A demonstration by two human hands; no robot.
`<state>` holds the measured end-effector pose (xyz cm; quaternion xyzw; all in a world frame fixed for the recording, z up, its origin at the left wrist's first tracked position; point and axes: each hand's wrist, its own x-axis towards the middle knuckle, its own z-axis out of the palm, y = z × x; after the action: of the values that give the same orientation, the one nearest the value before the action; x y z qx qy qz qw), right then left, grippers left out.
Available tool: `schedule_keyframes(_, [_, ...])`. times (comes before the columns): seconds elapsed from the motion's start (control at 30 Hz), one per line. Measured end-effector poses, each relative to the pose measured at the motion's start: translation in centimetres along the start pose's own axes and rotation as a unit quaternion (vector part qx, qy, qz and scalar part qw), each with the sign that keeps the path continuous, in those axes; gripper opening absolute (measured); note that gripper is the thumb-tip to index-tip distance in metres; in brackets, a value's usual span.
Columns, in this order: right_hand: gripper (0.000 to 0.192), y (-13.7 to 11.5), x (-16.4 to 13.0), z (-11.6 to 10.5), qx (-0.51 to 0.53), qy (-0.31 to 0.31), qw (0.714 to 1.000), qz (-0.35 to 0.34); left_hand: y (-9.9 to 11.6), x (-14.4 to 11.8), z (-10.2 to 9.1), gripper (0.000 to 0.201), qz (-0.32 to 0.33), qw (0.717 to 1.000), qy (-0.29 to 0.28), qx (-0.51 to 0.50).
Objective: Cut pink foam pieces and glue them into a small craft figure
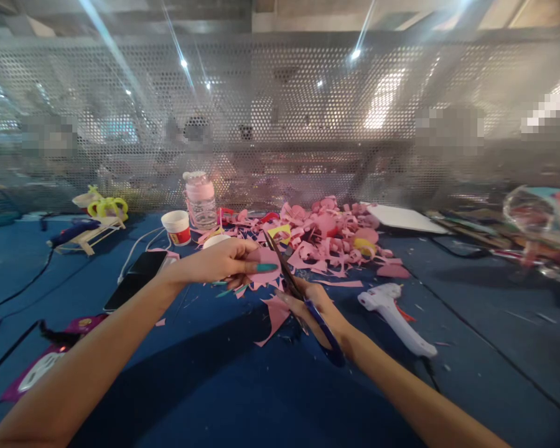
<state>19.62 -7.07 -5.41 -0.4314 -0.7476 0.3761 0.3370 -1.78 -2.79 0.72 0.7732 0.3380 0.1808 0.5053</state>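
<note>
Between the thumb and fingers of my left hand (228,264) is a piece of pink paper (264,260) with a rounded edge. My right hand (324,308) grips dark-blue-handled scissors (324,330), fingers around the handles. The blades point up and away, along the paper's right edge, parted a little as far as I can tell. Below them a pink offcut (276,314) curves down by my right hand; whether it is still joined to the paper I cannot tell. Just beyond both hands lies a heap of pink paper scraps (326,233), with some yellow bits among them.
A white glue gun (396,317) lies right of my right hand. On the left are a black phone (137,280), a paper cup (176,227), a pink-topped bottle (200,199), a purple power strip (42,367) and a dark blue glue gun (77,231). A perforated metal screen (280,118) stands behind.
</note>
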Motion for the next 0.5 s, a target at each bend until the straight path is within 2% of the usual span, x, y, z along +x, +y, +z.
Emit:
schedule_keyframes(0.17, [0.030,-0.38,-0.09,-0.07,-0.007,-0.003,1.000,0.009,-0.21,-0.08,-0.12,0.027,-0.005,1.000,0.001,0.003])
schedule_keyframes(0.5, [0.033,0.49,0.07,-0.06,-0.014,-0.003,1.000,0.001,-0.11,-0.22,-0.35,0.027,-0.002,1.000,-0.008,0.009])
